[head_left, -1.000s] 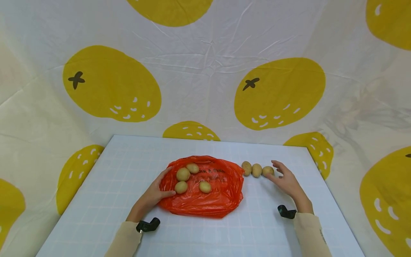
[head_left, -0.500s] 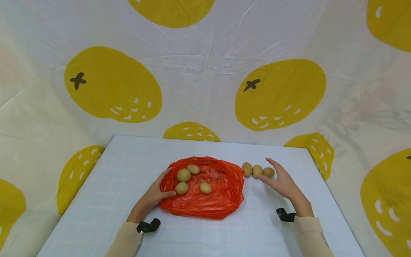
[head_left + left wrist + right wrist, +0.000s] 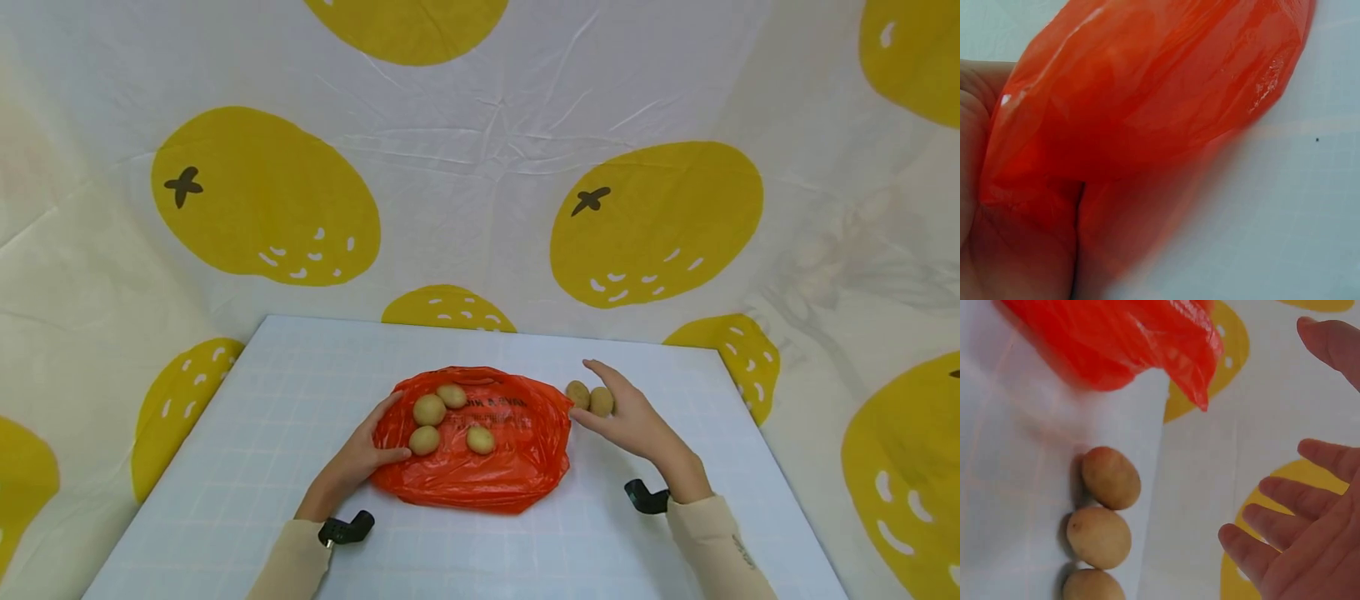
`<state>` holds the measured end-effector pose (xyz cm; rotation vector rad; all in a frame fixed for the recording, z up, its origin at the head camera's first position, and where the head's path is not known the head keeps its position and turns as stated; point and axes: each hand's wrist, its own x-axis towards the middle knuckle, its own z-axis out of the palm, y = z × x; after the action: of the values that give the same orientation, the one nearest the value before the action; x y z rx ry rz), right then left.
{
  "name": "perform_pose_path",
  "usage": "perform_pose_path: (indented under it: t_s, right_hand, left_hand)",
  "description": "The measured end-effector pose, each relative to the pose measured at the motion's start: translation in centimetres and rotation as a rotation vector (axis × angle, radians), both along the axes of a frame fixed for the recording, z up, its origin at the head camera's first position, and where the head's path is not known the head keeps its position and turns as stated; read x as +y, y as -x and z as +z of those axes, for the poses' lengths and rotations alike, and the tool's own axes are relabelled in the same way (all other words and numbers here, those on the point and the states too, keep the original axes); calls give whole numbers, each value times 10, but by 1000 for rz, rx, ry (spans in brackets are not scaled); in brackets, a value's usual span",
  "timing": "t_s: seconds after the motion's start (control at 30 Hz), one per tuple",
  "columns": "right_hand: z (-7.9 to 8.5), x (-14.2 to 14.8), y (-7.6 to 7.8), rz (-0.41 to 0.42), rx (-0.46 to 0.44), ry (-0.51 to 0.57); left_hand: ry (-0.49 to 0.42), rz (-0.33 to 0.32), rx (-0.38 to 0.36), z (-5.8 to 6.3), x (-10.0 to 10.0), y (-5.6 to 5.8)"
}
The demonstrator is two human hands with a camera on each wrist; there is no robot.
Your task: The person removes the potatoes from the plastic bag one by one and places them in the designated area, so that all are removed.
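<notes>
A red plastic bag (image 3: 495, 467) with printed lettering lies on the table with its mouth open upward. Several potatoes (image 3: 429, 409) sit in it, mostly toward its left side. My left hand (image 3: 358, 446) holds the bag's left side, fingers along the outer edge and thumb at the near side; in the left wrist view the bag film covers part of the palm. My right hand (image 3: 626, 421) hovers by the bag's right edge, fingers spread and nothing in it. Three more potatoes (image 3: 1099, 537) stand in a row there; in the head view the hand hides one.
The table (image 3: 225, 467) has a pale checked cover. A white cloth (image 3: 465, 217) printed with big yellow fruit hangs behind and at both sides. Black wrist cameras (image 3: 347, 527) sit on both wrists.
My right hand has moved left from the rightmost loose potato toward the bag's right edge, and now hides that potato. The left hand and the bag have stayed in place.
</notes>
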<state>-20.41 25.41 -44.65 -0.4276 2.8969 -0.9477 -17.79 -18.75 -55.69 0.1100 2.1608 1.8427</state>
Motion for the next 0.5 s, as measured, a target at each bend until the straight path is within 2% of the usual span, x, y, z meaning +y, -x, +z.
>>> perform_pose_path:
  t_s: [0.3, 0.5]
  right_hand:
    - [18, -39, -3, 147, -5, -4]
    - [23, -60, -1, 257, 11, -65]
  left_hand:
    - [4, 8, -13, 2, 0, -1]
    - [0, 13, -15, 2, 0, -1]
